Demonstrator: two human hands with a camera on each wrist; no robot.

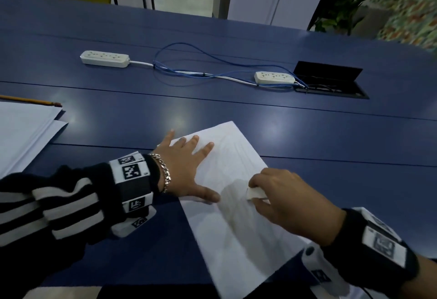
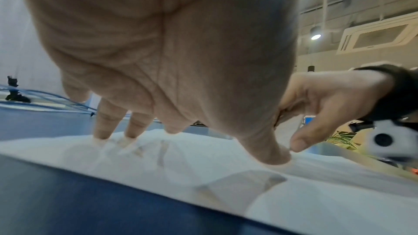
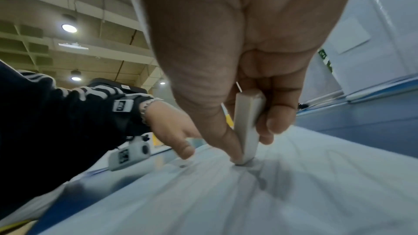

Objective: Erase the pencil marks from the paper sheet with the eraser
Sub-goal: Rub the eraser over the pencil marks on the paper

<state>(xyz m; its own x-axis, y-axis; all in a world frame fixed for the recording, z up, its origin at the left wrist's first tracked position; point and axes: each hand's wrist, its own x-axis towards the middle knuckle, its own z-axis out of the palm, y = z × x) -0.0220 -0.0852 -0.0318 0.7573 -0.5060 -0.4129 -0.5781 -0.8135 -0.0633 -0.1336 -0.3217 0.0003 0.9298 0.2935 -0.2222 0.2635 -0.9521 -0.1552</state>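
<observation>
A white paper sheet [image 1: 238,223] lies askew on the blue table [image 1: 331,138], with faint pencil lines near its far end. My left hand [image 1: 186,166] lies flat on the sheet's left side, fingers spread and straight, thumb stretched toward the right hand. My right hand [image 1: 281,197] pinches a white eraser [image 1: 255,193] between thumb and fingers. In the right wrist view the eraser [image 3: 247,126] stands upright with its lower end pressed on the sheet [image 3: 294,194]. The left wrist view shows my left fingertips [image 2: 101,135] on the sheet [image 2: 203,167].
A stack of white paper [image 1: 21,130] with a yellow pencil [image 1: 33,100] on it lies at the left edge. Two white power strips [image 1: 105,58] [image 1: 274,77] with blue cables [image 1: 201,67] cross the far table. An open black cable hatch [image 1: 331,81] sits at far right.
</observation>
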